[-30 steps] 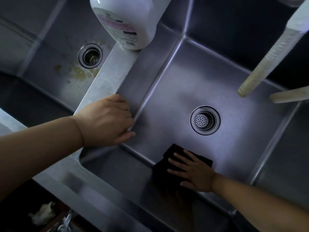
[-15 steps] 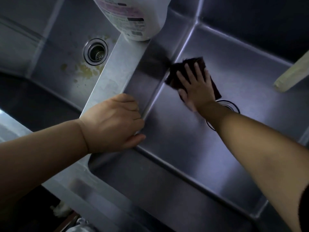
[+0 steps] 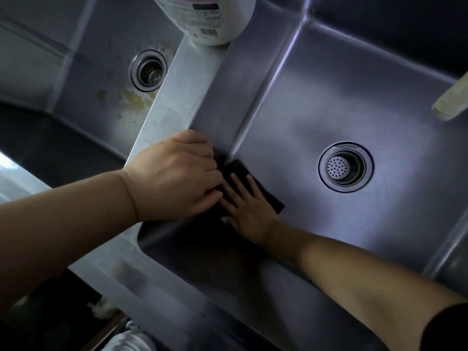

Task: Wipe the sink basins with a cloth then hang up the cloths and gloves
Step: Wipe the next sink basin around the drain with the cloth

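Double stainless sink here. The right basin [image 3: 329, 102] has only a dark cloth [image 3: 263, 191] in it, lying on the floor of the basin near its left wall, plus the round drain strainer [image 3: 345, 167] sitting well apart to the right of the cloth. The left basin [image 3: 83, 79] has its own drain [image 3: 148, 70] and some yellowish-brown stains [image 3: 131, 100] spread just below it. A white bottle [image 3: 210, 19] with a printed label stands on the divider [image 3: 177, 97] between the two basins, at the top of the shot.

Plenty of bare steel floor between the cloth and the strainer, and beyond it toward the back wall. A pale tube end [image 3: 449, 107] pokes in from the right edge above that basin. The near rim [image 3: 141, 282] runs diagonally across the bottom.

The right hand [image 3: 247, 209] lies flat on the cloth with fingers straight and spread, palm down, pressing it against the basin floor close to the corner where the left wall meets the near wall; the forearm reaches in from the lower right. The left hand [image 3: 174, 176] rests on the near end of the divider, knuckles up, fingers curled over its edge down into the right basin, thumb just beside the right hand's fingers. It's got hold of the divider's edge and nothing else.
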A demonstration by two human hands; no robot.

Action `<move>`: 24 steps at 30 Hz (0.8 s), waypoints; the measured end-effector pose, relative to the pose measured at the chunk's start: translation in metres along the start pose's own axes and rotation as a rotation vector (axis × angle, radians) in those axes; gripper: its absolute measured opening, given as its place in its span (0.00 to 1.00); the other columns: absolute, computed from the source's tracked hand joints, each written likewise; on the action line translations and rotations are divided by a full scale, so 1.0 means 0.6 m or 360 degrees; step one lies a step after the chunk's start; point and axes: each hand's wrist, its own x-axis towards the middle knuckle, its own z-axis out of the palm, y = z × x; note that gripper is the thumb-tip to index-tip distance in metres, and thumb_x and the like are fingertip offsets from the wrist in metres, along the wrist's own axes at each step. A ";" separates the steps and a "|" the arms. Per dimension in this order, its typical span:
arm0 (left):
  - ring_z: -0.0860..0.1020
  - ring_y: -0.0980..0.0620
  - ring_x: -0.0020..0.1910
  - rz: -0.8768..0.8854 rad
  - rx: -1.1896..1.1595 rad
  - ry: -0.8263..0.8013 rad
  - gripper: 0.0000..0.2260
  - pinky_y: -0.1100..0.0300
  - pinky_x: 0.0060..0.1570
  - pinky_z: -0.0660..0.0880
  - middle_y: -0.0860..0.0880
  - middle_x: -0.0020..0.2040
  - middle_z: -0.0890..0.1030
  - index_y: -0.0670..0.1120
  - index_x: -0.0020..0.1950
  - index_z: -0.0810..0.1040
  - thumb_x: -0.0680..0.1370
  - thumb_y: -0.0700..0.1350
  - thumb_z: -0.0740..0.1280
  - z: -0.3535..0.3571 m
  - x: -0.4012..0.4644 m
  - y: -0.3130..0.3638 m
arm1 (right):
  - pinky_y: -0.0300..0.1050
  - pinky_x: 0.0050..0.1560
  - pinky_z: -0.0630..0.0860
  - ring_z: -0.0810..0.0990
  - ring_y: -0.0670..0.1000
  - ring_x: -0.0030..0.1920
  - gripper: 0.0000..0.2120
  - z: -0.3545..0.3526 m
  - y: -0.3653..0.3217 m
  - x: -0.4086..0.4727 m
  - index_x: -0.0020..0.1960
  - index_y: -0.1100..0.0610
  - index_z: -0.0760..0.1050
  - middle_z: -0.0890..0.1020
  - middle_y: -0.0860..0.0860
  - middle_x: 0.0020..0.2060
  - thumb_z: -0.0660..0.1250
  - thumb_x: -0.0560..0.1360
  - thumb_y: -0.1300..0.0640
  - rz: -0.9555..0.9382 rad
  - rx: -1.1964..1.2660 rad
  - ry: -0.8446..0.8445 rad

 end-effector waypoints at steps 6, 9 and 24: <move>0.77 0.43 0.38 0.0015 0.0068 0.0015 0.14 0.50 0.53 0.72 0.47 0.31 0.77 0.46 0.32 0.74 0.75 0.50 0.62 0.003 0.001 -0.001 | 0.64 0.71 0.53 0.61 0.61 0.73 0.28 -0.006 0.007 -0.039 0.72 0.51 0.67 0.65 0.56 0.73 0.62 0.72 0.48 -0.0281 0.0113 -0.0013; 0.77 0.43 0.37 -0.0005 0.0066 0.0017 0.14 0.50 0.51 0.73 0.47 0.30 0.77 0.46 0.31 0.74 0.75 0.50 0.62 0.001 0.002 0.001 | 0.62 0.69 0.61 0.67 0.60 0.70 0.27 -0.015 0.009 -0.076 0.67 0.55 0.73 0.71 0.55 0.69 0.71 0.68 0.57 -0.0347 0.0357 0.0042; 0.77 0.43 0.35 -0.0028 0.0063 -0.0004 0.13 0.54 0.51 0.69 0.47 0.29 0.77 0.46 0.29 0.74 0.74 0.48 0.63 -0.018 0.008 0.008 | 0.28 0.69 0.52 0.63 0.41 0.68 0.24 -0.097 -0.055 -0.100 0.69 0.60 0.70 0.68 0.52 0.71 0.62 0.74 0.73 0.0553 0.1988 -0.0261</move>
